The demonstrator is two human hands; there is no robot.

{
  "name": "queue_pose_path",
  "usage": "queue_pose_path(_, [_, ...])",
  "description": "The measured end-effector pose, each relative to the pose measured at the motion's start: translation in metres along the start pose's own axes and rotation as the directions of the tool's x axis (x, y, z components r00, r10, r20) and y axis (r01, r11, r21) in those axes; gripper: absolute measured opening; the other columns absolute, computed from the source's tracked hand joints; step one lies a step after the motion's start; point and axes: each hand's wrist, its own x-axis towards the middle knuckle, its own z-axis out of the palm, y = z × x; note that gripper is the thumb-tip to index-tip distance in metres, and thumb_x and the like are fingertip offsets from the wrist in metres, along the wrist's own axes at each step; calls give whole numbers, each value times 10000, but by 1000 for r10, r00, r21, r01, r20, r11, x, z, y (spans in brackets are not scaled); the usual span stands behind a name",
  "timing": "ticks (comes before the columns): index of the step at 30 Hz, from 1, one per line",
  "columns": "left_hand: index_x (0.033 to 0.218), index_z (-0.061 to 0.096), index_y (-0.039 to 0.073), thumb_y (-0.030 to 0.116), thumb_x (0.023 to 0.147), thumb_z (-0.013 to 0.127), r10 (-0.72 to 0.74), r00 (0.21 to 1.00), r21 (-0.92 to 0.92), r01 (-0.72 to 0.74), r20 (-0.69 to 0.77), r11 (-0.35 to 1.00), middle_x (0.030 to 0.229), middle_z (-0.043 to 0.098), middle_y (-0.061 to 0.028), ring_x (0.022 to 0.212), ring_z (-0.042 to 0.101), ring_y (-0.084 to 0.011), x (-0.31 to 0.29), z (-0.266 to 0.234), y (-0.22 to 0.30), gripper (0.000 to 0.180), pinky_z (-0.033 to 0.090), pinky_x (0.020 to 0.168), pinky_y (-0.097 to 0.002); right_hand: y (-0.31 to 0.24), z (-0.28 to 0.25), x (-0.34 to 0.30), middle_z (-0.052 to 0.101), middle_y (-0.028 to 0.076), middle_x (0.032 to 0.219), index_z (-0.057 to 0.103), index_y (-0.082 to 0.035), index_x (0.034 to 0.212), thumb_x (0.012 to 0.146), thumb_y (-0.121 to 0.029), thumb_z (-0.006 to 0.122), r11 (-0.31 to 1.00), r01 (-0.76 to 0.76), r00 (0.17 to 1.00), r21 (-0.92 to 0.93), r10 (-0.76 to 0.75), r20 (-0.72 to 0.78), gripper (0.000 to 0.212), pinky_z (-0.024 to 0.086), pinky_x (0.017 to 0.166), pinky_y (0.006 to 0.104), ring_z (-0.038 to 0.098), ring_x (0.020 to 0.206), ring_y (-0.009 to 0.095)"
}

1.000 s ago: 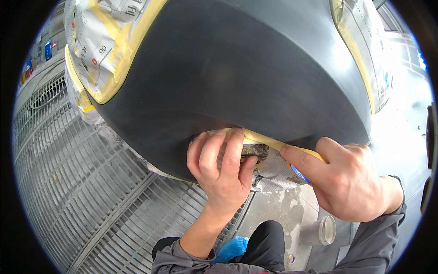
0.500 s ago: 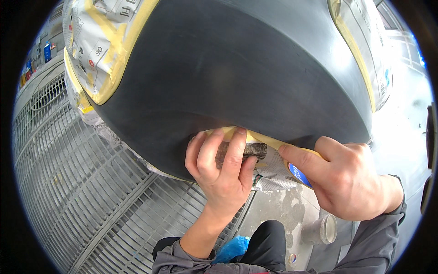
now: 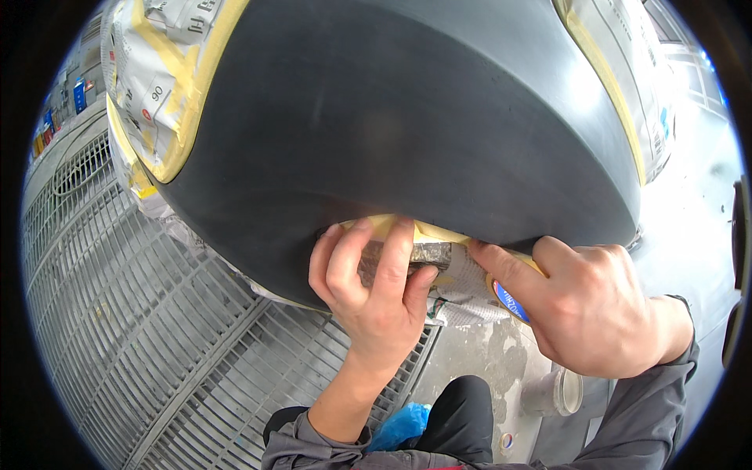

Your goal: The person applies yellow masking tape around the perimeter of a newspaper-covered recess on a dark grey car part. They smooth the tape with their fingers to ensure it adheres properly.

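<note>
A dark grey bumper-like panel [image 3: 376, 133] curves across the view. Along a recess in its lower edge runs a strip of yellow masking tape [image 3: 433, 232], with printed newspaper [image 3: 462, 283] below it. My left hand [image 3: 376, 301] rests at the recess; its fingers are spread, their tips pressing on the tape, and its thumb stands apart over the newspaper. In my right hand [image 3: 599, 309] is the masking tape roll [image 3: 509, 296], largely hidden by the fingers; a blue and white label shows in its core. My right index finger lies along the strip at the panel's edge.
Taped newspaper covers the panel's upper left [image 3: 160, 74] and upper right [image 3: 615, 70]. Metal floor grating [image 3: 149, 313] extends at the left. A whitish tub [image 3: 554, 392] stands by my knee [image 3: 462, 415], and a blue plastic bag [image 3: 402, 427] lies between my legs.
Both hands have shifted very slightly left in the view, along with the panel. The strip between them sits closer to the panel's edge, and my right index finger is nearer to it.
</note>
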Motion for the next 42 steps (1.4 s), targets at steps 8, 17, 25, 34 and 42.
queue_pose_path(8, [1456, 735, 215, 466, 1072, 738, 19, 1000, 30, -19, -7, 999, 1520, 461, -125, 1401, 446, -434, 1, 0, -1, 459, 427, 1185, -535, -10, 9, 5, 571, 37, 725, 761, -127, 1412, 961, -146, 773, 998, -44, 998, -52, 42, -52, 452, 513, 500, 383, 632, 563, 209])
queue_pose_path(17, [1427, 758, 216, 418, 1067, 753, 4, 1000, 14, -4, 3, 1000, 1485, 473, -133, 1395, 444, -432, 3, -1, 7, 412, 429, 1183, -536, -3, 4, 1, 570, 43, 715, 741, -120, 1455, 976, -150, 772, 999, 1, 999, -46, -3, -40, 482, 515, 500, 388, 619, 552, 225])
queue_pose_path(25, [1382, 799, 178, 366, 1071, 747, 13, 1000, 23, -13, 6, 1000, 1444, 500, -133, 1379, 464, -430, 7, -5, 2, 366, 448, 1168, -521, 6, 4, -6, 570, 49, 713, 663, -119, 1584, 902, -84, 765, 999, 40, 999, 31, -40, -15, 691, 508, 478, 385, 584, 526, 214])
queue_pose_path(34, [1377, 797, 177, 372, 1063, 758, 10, 1000, 27, -10, 15, 1000, 1453, 491, -146, 1387, 460, -441, 5, -3, 5, 371, 450, 1171, -522, -3, 12, -3, 614, 41, 739, 711, -142, 1501, 898, -93, 760, 993, -11, 1000, -120, 9, -20, 607, 531, 479, 371, 642, 553, 192])
queue_pose_path(42, [1402, 781, 210, 367, 1034, 793, 32, 999, 19, -32, 16, 999, 1511, 457, -160, 1430, 421, -464, 3, -2, 7, 400, 423, 1197, -545, -10, 17, -1, 615, 49, 745, 740, -135, 1445, 875, -89, 758, 987, -48, 997, -156, 38, -61, 572, 518, 472, 364, 639, 548, 190])
